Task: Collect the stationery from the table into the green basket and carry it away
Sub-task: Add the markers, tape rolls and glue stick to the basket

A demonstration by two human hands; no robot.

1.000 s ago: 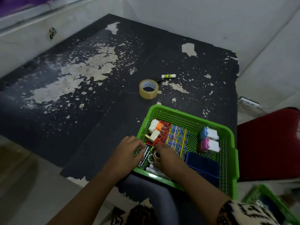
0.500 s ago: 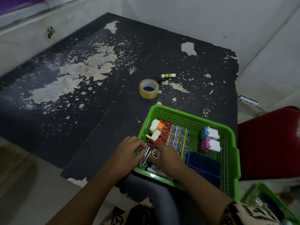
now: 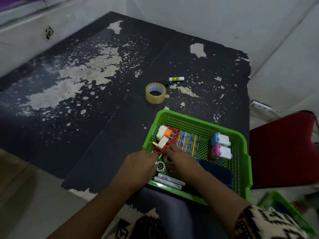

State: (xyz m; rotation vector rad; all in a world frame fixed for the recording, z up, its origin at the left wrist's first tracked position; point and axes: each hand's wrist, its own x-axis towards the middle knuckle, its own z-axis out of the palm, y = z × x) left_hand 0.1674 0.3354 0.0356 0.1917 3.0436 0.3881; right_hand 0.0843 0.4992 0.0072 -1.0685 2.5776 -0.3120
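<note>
The green basket (image 3: 198,119) stands at the table's near right corner. It holds a red patterned pad (image 3: 170,135) with white and orange pieces on it, patterned pencils (image 3: 189,143), a blue and a pink sharpener (image 3: 221,146), a dark blue box (image 3: 216,171) and markers (image 3: 170,181). My left hand (image 3: 138,164) reaches over the basket's left rim, its curled fingertips pinching a small metal item next to a small tape ring (image 3: 161,167). My right hand (image 3: 181,159) is inside the basket, its thumb and fingers on a second small tape ring (image 3: 166,159). A large clear tape roll (image 3: 155,95) and a glue stick (image 3: 176,78) lie on the table beyond the basket.
The black table (image 3: 86,118) has peeling paint and its edge runs close to my body. A red chair (image 3: 284,149) stands to the right. Another green basket (image 3: 284,209) shows at the bottom right. White walls close in behind the table.
Both hands have stayed at the basket's near left corner, shifting slightly. The small tape rings now lie flat in the basket, above the markers.
</note>
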